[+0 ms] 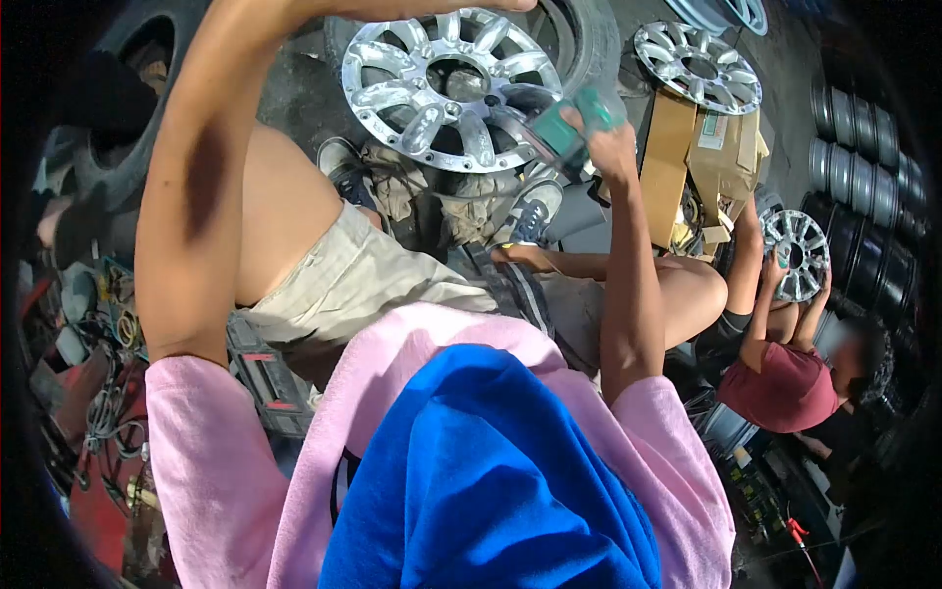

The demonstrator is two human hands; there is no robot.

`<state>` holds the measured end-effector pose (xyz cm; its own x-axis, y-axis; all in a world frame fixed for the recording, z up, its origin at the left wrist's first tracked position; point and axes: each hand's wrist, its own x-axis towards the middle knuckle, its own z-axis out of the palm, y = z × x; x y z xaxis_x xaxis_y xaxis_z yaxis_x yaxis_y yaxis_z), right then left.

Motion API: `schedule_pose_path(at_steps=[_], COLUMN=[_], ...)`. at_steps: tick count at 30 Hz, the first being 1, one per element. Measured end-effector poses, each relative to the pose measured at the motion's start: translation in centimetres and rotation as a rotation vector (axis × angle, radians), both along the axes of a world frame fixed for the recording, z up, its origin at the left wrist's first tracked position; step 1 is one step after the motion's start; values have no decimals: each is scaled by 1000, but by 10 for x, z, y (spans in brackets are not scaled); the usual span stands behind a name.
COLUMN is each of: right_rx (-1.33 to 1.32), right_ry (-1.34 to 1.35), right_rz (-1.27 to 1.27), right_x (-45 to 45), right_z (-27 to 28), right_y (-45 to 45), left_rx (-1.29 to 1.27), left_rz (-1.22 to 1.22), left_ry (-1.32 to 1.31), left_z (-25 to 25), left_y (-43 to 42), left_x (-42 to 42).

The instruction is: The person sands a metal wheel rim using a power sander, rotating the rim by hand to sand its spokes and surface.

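A silver multi-spoke alloy wheel face point(424, 130) lies in front of me, above my shoes, with a round hole at its centre. My right hand point(610, 147) is closed around a green power sander point(561, 130), blurred by motion. The sander's front end is at the wheel's right rim. My left arm reaches across the top of the view, beyond the wheel. Only a sliver of my left hand point(505, 4) shows at the top edge, so its fingers are cut off.
A tire point(589, 49) lies behind the wheel. Another silver wheel face point(699, 67) rests above cardboard boxes point(670, 162). At right, a seated person in a red shirt point(785, 388) holds a smaller wheel point(797, 255). Stacked rims point(854, 187) stand beyond; cables and tools point(108, 422) clutter the left.
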<state>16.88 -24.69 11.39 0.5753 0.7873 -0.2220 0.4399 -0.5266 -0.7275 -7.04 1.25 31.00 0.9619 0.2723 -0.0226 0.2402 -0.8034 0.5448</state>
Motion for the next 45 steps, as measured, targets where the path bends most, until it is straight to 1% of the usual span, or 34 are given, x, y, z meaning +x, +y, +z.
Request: schedule_pose_path(at_steps=[1,4,5,6,8,10,11,12,14,16,17,18,19,20,22,23,24,25,28,29,30,32,33,34,36,37,38,39,40,41,42,43,44,45], right_rx=[45,119,146,148,171,197,113,27,64,92,115,107,13,-80,-94,-32,34,45,64,20,24,85,98,94,179,169,118,70,68,92,121,120,125,141], right_ry=[75,35,90,94,16,-38,-128,-220,-231,-31,98,98,90,81,36,78,118,52,63,-53,-52,-138,-245,-248,-89,-86,-199,-316,-317,-399,-480,-489,-487,-537], right_rz=[-103,-172,-146,-147,3,38,103,170,217,106,61,67,13,-43,-24,21,65,90,177,195,197,253,240,249,111,116,122,128,129,164,202,170,178,268], right_x=[-2,-11,-9,-6,-2,1,2,3,3,3,5,10,13,14,15,14,13,14,32,12,2,-1,5,6,-6,-8,-8,-8,-8,-10,-12,-15,-11,-6], right_z=[-1,-3,-8,-13,-25,-37,-37,-36,-25,-12,-8,-5,0,3,6,5,1,-8,-72,-46,-35,-25,-32,-22,2,6,9,11,9,5,0,-5,-12,-20], right_y=[-10,-19,-15,-6,17,39,47,53,48,28,17,8,1,-3,-1,5,13,25,51,63,65,65,54,47,21,13,5,2,4,9,18,28,39,53], left_rx=[29,134,158,17,-117,-40,-33,-28,-45,-43,-91,-120,-145,-15,112,10,-38,-82,-33,24,52,93,95,98,96,86,74,69,65,102,123,146,124,114], left_rz=[10,44,50,61,70,4,-9,-5,42,83,141,171,202,123,39,31,25,21,43,84,104,116,117,118,144,149,126,115,104,116,128,140,146,155], left_ry=[-5,9,16,146,276,130,105,100,129,100,237,305,374,152,-71,74,144,216,162,105,74,34,26,19,136,139,182,201,220,64,-13,-88,-57,-43], left_z=[0,3,9,20,22,0,-3,-5,5,23,36,32,28,12,4,25,29,34,21,19,20,23,19,15,-4,5,26,29,32,24,21,18,19,18], left_y=[1,-2,-7,-8,-9,-6,-4,1,-1,-8,-11,-8,-6,-3,1,-3,-5,-7,-14,-19,-21,-25,-21,-17,2,-3,-11,-14,-17,-21,-22,-23,-25,-22], left_x=[-5,-15,-15,-13,-10,-4,-4,-6,-10,-20,-16,-19,-21,-29,-32,-26,-23,-20,-16,-18,-20,-25,-27,-29,-30,-34,-40,-42,-45,-48,-51,-53,-50,-48])
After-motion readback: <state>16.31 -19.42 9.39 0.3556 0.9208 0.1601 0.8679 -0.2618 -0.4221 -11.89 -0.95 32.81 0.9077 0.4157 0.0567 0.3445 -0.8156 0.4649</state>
